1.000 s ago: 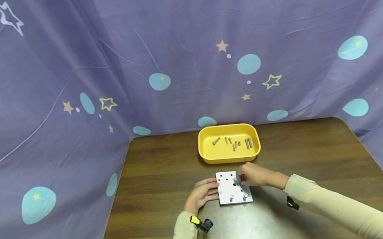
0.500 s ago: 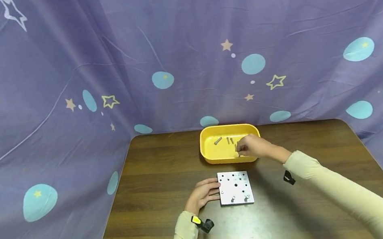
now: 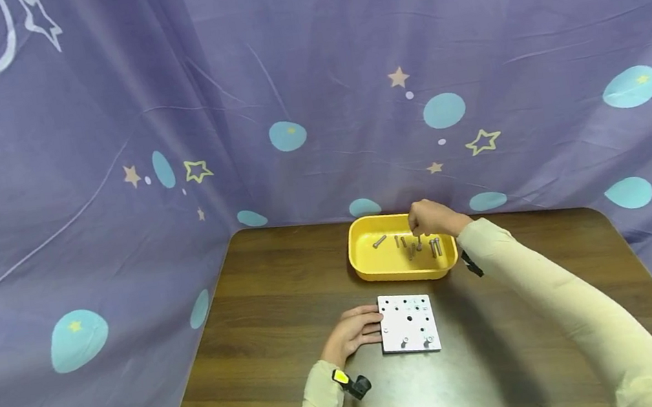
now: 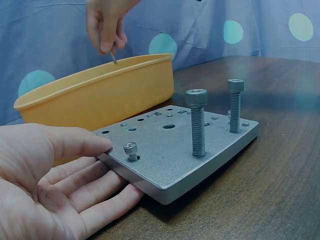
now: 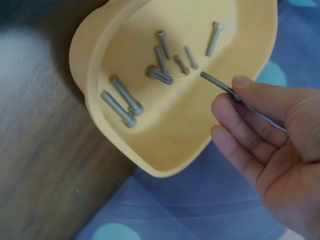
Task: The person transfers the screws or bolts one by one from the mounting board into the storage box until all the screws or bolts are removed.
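Observation:
My right hand (image 5: 280, 135) pinches a thin metal screw (image 5: 217, 84) between thumb and fingers, its shank end pointing out over the yellow tray (image 3: 367, 272); the fingers cover its head end. In the head view this hand is above the tray's far right side. My left hand (image 4: 65, 190) holds the left edge of a flat metal plate (image 3: 398, 332), thumb at the top edge and fingers against the side and underside. Two tall socket-head bolts (image 4: 198, 122) stand upright in the plate's near part. A short screw (image 4: 131, 151) sits near the thumb.
Inside the tray lie several loose screws, among them two long bolts (image 5: 120, 102) side by side, a thick short screw (image 5: 159, 75) and a separate screw (image 5: 215, 38). The wooden table (image 3: 287, 285) meets a patterned purple curtain (image 3: 322, 176) behind the tray.
My right hand has moved from the plate's upper right corner into the tray, then up to its far right side with a screw in the fingers. The left hand has stayed at the plate.

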Available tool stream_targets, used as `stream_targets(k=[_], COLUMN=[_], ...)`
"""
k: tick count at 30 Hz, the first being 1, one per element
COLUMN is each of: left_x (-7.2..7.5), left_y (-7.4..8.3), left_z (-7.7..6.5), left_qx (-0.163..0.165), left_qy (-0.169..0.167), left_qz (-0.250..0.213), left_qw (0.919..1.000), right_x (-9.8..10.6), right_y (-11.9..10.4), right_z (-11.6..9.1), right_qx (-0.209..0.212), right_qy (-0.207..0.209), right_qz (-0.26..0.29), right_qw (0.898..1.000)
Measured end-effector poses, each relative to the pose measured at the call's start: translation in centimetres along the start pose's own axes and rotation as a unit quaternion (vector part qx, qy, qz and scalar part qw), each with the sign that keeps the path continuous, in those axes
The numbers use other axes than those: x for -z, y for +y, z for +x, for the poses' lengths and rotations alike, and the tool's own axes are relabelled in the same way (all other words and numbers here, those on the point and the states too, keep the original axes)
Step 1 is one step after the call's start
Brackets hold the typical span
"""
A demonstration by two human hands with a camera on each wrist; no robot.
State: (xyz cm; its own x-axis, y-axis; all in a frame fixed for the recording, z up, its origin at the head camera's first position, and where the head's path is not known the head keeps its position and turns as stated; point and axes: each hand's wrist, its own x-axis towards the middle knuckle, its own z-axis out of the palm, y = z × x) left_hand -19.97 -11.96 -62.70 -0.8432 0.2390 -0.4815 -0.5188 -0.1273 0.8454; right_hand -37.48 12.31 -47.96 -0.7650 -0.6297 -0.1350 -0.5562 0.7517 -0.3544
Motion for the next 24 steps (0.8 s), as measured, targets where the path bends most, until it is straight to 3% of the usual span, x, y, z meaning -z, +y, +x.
stream_targets(k=[7,13,20,24], left_x=[0.0,-0.2,-0.2,0.1], left_y=[0.0,-0.2,-0.1,0.0], left_z=[0.2,0.2,0.3,0.3], left_qx=[0.004,0.007,0.010,0.008], left_qy=[0.003,0.002,0.001,0.001], left_qz=[0.000,-0.001,-0.002,0.001], left_qw=[1.0000,1.0000,0.9999,1.0000], right_x=[-1.5,-3.0,-3.8,-3.8], right_y=[0.5,1.4,1.7,1.3], right_z=[1.4,1.8,1.5,1.4], right_qx=[-0.081,-0.101,-0.109,-0.080], right_qy=[-0.052,-0.057,-0.008,0.030], right_qz=[0.034,0.027,0.008,0.013], right_qw=[0.995,0.993,0.994,0.996])
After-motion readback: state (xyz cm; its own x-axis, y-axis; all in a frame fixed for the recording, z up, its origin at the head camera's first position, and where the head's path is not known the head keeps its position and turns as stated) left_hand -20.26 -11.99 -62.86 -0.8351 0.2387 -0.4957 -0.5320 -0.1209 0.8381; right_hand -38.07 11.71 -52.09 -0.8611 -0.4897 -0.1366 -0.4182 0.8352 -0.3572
